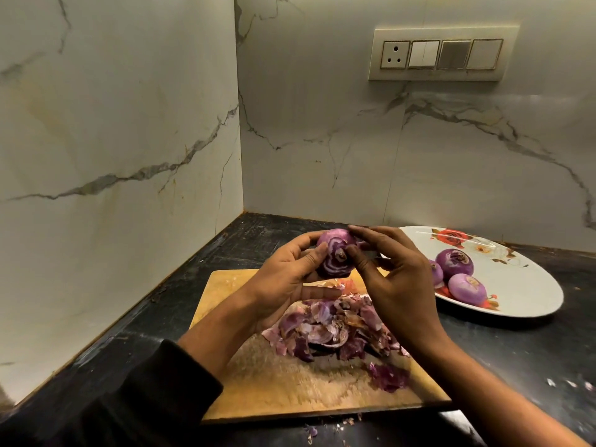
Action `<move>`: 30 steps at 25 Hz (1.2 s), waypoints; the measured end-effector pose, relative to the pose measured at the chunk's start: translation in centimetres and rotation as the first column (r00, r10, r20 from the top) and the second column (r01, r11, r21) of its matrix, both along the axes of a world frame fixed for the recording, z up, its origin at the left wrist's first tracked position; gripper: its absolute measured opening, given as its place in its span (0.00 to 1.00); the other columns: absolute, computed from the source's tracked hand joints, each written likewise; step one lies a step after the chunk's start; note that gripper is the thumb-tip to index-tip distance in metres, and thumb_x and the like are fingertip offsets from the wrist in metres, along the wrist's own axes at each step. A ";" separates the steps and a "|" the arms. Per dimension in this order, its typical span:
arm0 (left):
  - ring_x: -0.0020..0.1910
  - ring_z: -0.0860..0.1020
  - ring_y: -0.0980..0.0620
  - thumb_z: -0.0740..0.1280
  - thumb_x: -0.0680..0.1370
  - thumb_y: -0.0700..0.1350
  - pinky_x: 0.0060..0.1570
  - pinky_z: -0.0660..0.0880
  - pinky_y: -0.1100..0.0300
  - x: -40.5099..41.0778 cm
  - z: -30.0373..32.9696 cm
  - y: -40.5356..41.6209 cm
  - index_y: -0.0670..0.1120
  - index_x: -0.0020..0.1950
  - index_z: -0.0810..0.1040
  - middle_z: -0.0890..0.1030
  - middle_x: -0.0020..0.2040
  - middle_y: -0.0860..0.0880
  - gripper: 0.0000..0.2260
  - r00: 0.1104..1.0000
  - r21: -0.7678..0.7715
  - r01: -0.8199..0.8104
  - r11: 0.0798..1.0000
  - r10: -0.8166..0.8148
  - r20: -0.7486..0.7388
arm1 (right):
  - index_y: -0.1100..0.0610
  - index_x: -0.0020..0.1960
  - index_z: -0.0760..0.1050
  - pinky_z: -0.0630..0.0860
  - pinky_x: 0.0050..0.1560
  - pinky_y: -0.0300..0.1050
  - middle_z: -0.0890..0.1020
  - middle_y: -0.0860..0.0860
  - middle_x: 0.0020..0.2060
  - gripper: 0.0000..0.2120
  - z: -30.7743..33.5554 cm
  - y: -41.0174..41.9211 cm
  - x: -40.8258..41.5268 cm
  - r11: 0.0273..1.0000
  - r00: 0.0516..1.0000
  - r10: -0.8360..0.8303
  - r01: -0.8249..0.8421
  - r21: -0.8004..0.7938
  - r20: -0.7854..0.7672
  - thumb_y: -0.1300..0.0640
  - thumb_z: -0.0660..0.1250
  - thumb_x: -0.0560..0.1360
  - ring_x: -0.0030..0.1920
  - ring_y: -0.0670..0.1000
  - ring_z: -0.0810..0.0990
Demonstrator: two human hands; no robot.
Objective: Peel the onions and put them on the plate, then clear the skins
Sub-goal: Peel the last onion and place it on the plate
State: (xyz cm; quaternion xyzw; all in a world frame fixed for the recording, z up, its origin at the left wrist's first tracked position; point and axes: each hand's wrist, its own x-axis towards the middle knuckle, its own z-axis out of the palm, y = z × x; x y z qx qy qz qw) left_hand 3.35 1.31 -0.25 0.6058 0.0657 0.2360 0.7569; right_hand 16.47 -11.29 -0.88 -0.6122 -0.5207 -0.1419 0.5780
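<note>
Skins (335, 330) are heaped on the board (283, 382), nearest the viewer, where they fall straight from the peeling and can be gathered later; a few scraps lie on the desk (516, 366) in front of the board. Above the heap an onion (335, 256) is held, cupped in the curled fingers of the left hand (283, 279) with its cut end turned toward the viewer, probably so the last layer can be reached. The right hand (387, 279) is closed on the onion's right side, fingertips pinching at it; whether a strip of skin is caught cannot be made out. Further right, three peeled onions (454, 262) rest on the plate (522, 285), kept apart from the waste. One of them is half hidden behind the right hand. The far desk corner is dim.
</note>
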 end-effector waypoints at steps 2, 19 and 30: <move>0.58 0.82 0.40 0.67 0.76 0.47 0.52 0.82 0.45 0.1 -0.1 0.1 0.49 0.64 0.77 0.81 0.60 0.40 0.16 1.000 0.028 0.005 1.000 -0.004 -0.001 | 0.55 0.60 0.82 0.80 0.48 0.36 0.83 0.47 0.52 0.14 0.2 -0.2 0.1 1.000 1.000 0.005 -0.005 0.023 0.002 0.57 0.73 0.74 0.51 0.43 0.82; 0.54 0.84 0.45 0.68 0.75 0.48 0.43 0.83 0.54 0.4 -0.4 -0.3 0.45 0.66 0.74 0.80 0.58 0.42 0.20 0.996 0.202 -0.068 0.977 0.077 -0.036 | 0.61 0.50 0.81 0.83 0.38 0.47 0.84 0.54 0.42 0.05 0.2 -0.5 -0.1 0.981 0.942 -0.181 0.193 -0.015 0.281 0.62 0.73 0.74 0.39 0.50 0.83; 0.53 0.84 0.46 0.68 0.75 0.50 0.44 0.83 0.54 0.3 -0.3 -0.2 0.47 0.65 0.75 0.80 0.58 0.42 0.19 0.994 0.242 -0.096 0.966 0.108 -0.037 | 0.58 0.55 0.84 0.81 0.46 0.33 0.86 0.49 0.47 0.09 0.4 -0.6 0.1 0.997 0.988 -0.077 0.080 -0.017 0.131 0.60 0.73 0.75 0.46 0.42 0.83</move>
